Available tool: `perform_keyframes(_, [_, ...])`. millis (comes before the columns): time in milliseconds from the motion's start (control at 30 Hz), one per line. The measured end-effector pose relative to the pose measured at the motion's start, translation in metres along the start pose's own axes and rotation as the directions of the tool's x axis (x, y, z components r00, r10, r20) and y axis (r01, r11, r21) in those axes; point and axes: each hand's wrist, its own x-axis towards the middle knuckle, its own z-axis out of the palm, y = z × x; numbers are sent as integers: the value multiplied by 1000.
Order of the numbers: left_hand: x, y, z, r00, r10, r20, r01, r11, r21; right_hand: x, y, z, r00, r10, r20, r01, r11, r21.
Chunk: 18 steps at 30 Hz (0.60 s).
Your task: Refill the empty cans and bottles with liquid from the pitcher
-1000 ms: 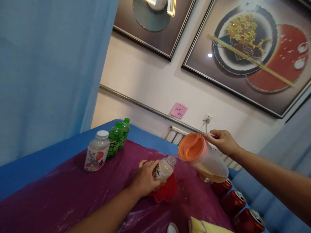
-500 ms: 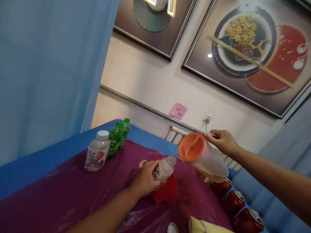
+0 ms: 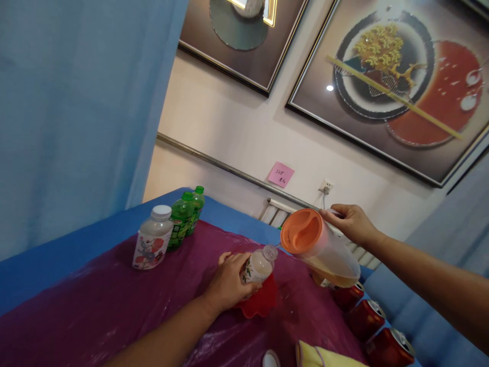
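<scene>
My left hand (image 3: pixel 228 282) is wrapped round a small open bottle (image 3: pixel 260 263) with a flowered label, holding it tilted over a red dish (image 3: pixel 263 302) on the purple-covered table. My right hand (image 3: pixel 349 222) grips the handle of a clear pitcher (image 3: pixel 336 260) with an orange lid (image 3: pixel 301 232). The pitcher is tipped towards the bottle's mouth, its spout right beside it. Amber liquid lies in the pitcher's lower side.
A capped white-lidded bottle (image 3: pixel 153 243) and two green bottles (image 3: pixel 184 217) stand at the far left of the table. Three red cans (image 3: pixel 367 318) line the right edge. A yellow cloth (image 3: pixel 324 357) and a white cap (image 3: pixel 270 359) lie at the near edge. A blue curtain hangs left.
</scene>
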Motion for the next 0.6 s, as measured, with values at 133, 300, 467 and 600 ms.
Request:
perform_keyframes(133, [0, 2, -1, 1000, -6, 6, 6, 1000, -1, 0, -1, 0, 1000, -5, -7, 5, 1000, 15])
perform_keyframes(300, [0, 3, -2, 1000, -13, 8, 13, 1000, 2, 0, 0, 1, 1000, -21, -16, 21, 1000, 12])
perform_keyframes(467, [0, 2, -1, 1000, -14, 12, 14, 1000, -10, 0, 0, 0, 1000, -9, -5, 9, 1000, 9])
perform_keyframes(600, [0, 1, 0, 1000, -6, 4, 6, 1000, -7, 0, 0, 0, 1000, -3, -8, 4, 1000, 12])
